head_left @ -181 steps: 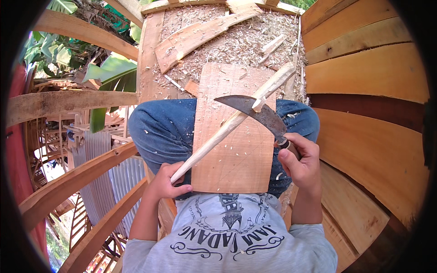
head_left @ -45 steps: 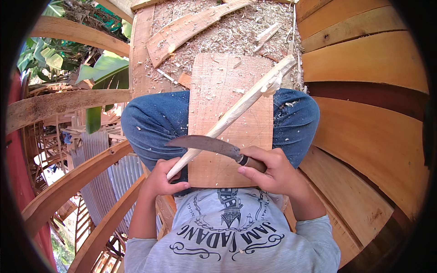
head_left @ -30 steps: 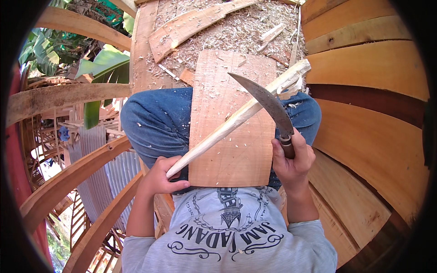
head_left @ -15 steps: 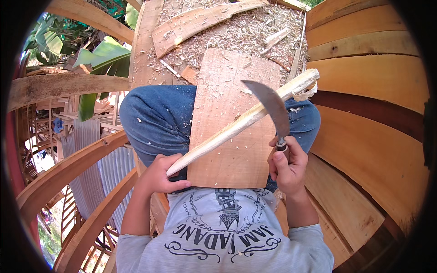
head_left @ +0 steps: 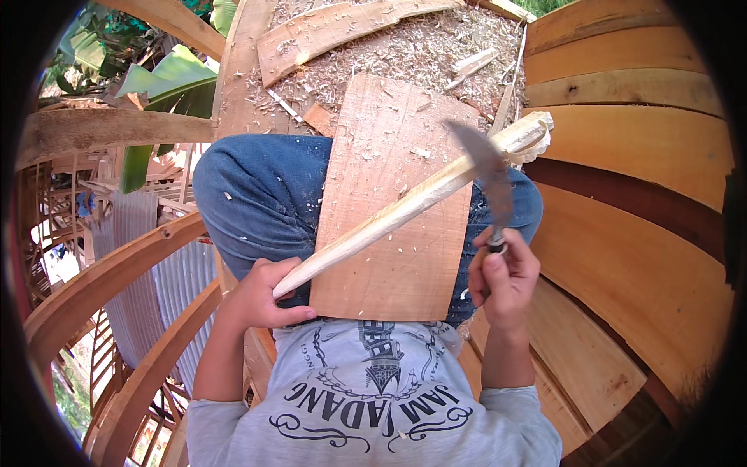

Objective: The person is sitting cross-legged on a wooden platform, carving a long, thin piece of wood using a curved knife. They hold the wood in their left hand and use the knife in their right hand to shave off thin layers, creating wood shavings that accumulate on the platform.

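Note:
My left hand (head_left: 272, 292) is closed round the near end of a pale, partly shaved wooden stick (head_left: 389, 226). The stick slants up to the right above a flat wooden board (head_left: 389, 272) lying across my lap. A curled shaving hangs at its far end. In my right hand (head_left: 504, 276) is the handle of a curved sickle-like knife (head_left: 492, 173), its fingers wrapped round the grip. The blade is a little blurred and points up and left, crossing over the stick near its far end. Whether the edge touches the wood I cannot tell.
Wood shavings (head_left: 405, 47) cover the floor ahead, with a curved plank (head_left: 334, 35) and offcuts among them. A slatted wooden wall (head_left: 630, 140) rises on the right. Curved wooden rails (head_left: 117, 268) run along the left, beyond which are corrugated sheets (head_left: 187, 288) and a banana leaf (head_left: 175, 82).
The knife and my right hand have shifted slightly to the right, toward the stick's far end. My left hand and the near end of the stick have moved a little left.

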Demonstrator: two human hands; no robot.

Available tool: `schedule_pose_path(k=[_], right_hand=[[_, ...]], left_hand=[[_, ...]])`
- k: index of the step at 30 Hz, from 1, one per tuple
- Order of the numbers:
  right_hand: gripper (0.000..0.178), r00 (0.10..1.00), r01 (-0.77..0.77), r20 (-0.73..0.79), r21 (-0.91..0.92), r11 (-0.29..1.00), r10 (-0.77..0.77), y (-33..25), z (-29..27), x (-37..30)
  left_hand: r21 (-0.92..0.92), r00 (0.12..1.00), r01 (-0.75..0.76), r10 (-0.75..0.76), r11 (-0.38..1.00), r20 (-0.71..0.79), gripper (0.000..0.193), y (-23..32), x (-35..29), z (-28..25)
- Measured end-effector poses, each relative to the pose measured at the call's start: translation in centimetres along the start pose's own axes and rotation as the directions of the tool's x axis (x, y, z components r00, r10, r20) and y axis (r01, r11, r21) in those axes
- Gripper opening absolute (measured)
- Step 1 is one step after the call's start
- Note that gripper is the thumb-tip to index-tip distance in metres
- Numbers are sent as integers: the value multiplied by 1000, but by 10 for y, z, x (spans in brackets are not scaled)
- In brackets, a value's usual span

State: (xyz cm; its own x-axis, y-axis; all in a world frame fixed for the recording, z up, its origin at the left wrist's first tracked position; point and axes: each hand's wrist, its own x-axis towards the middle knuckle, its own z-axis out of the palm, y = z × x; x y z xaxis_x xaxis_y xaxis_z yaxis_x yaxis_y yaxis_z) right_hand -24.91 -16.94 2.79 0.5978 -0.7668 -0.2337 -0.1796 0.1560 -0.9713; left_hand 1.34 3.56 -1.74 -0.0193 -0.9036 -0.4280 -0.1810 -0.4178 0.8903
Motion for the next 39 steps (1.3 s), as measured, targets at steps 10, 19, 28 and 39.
schedule_pose_path(k=[10, 19, 28, 39], right_hand=[[26, 945, 60, -319, 377, 924, 68, -3, -4, 14], [22, 966, 99, -257, 251, 963, -32, 4, 5, 1], [18, 930, 324, -17, -434, 841, -367, 17, 13, 5], [44, 923, 211, -46, -770, 602, -382, -1, 24, 29]], left_hand=[[18, 1000, -12, 11, 1000, 17, 40, 2, 2, -2], [-68, 1000, 5, -4, 998, 22, 38, 1, 1, -4], [-114, 999, 11, -7, 993, 34, 44, -1, -1, -4], [-101, 1000, 16, -18, 995, -18, 47, 4, 3, 2]])
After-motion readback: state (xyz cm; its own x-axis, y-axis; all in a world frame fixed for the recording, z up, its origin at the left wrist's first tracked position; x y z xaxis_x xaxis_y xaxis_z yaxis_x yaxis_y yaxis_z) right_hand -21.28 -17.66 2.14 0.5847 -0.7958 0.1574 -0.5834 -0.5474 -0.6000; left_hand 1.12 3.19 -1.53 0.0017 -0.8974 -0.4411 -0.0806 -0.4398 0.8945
